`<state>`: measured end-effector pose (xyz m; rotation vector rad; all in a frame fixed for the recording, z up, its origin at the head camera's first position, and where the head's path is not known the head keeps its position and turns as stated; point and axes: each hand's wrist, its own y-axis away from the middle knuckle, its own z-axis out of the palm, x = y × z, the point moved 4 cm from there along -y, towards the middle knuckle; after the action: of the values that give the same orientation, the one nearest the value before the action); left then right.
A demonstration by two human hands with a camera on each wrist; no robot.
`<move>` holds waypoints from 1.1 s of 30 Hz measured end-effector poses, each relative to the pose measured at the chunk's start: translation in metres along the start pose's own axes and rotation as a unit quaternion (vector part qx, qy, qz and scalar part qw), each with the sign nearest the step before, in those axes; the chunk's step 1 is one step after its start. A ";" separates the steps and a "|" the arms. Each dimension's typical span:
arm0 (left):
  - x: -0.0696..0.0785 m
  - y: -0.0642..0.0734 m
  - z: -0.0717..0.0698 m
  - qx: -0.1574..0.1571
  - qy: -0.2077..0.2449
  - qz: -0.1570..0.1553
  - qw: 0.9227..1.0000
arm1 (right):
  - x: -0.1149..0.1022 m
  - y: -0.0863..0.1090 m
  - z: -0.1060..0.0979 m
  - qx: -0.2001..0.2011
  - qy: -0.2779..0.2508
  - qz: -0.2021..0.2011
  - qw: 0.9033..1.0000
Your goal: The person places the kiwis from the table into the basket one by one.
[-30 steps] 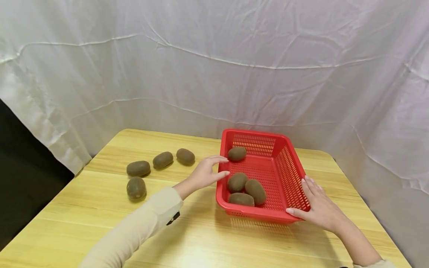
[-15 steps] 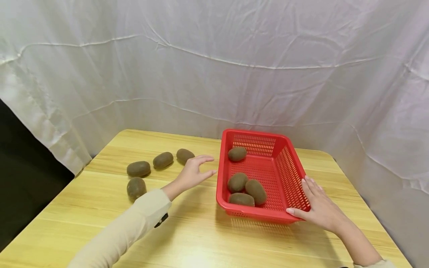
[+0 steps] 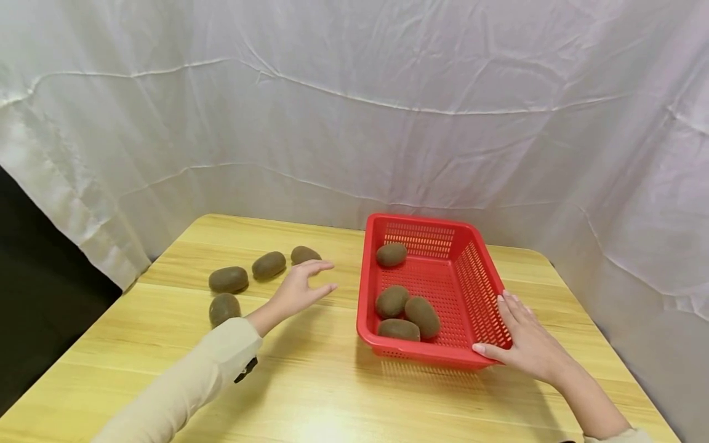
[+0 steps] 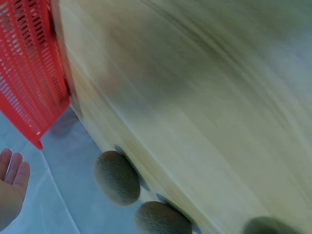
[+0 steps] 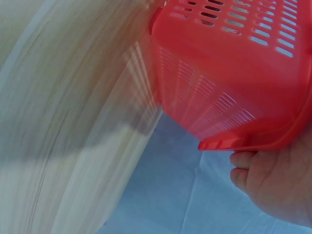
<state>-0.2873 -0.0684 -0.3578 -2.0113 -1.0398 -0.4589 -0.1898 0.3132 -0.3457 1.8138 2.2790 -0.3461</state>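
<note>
In the head view my left hand [image 3: 293, 294] hovers over the table with nothing in it, thumb and fingers spread apart. It partly covers the farthest loose kiwi [image 3: 304, 254]. Another kiwi [image 3: 269, 265] lies left of that one, then a further kiwi [image 3: 229, 279] and a nearer kiwi [image 3: 224, 307] beside my forearm. At the right stands a red plastic basket [image 3: 429, 351] with several kiwis in it, one kiwi [image 3: 391, 254] at its far left corner and the others by the near left corner. My right hand [image 3: 528, 344] rests on the basket's near right corner, fingers extended along the rim.
All this stands on a light wooden table [image 3: 332, 394]. A pale curtain [image 3: 354, 123] hangs behind its far edge and along the right side. A black area [image 3: 50, 295] shows at the far left.
My left hand has moved left, away from the basket's left rim, toward the loose kiwis. My right hand and the basket keep their place.
</note>
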 end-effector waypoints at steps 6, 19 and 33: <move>-0.011 0.009 -0.008 -0.011 -0.013 -0.011 1.000 | 0.000 0.000 -0.001 0.000 0.001 0.001 1.000; -0.022 0.031 -0.024 -0.038 -0.045 0.008 0.998 | -0.001 0.000 0.000 -0.003 -0.001 -0.001 1.000; -0.038 0.050 -0.043 -0.037 -0.072 -0.029 0.996 | 0.000 0.000 0.000 -0.004 -0.001 -0.001 1.000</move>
<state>-0.2677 -0.1383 -0.3797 -2.1097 -1.1868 -0.3909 -0.1898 0.3131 -0.3453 1.8068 2.2772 -0.3390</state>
